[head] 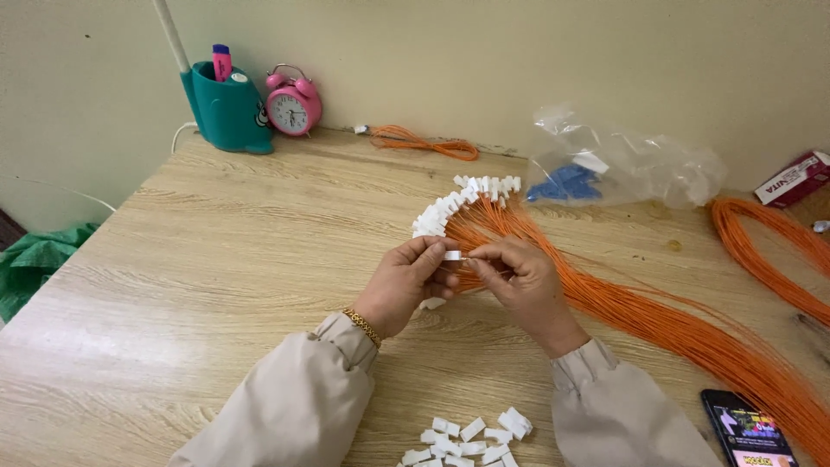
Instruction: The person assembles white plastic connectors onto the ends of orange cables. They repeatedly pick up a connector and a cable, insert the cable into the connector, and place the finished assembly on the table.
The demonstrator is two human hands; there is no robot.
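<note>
Connector [452,255], a small white plastic clip, sits pinched between the fingertips of the left hand [405,285] and the right hand [519,285], both closed on it above the middle of the table [216,268]. Thin orange wires [674,324] run from it to the right in a thick bundle, and a fanned row of white connectors [454,203] already on wires curves just behind the hands. Loose white clips [471,437] lie in a heap near the sleeves. The table is pale wood grain against a cream wall, with a teal pen holder [226,108], a pink alarm clock [292,105], a clear plastic bag [631,164] and a phone [748,432].
</note>
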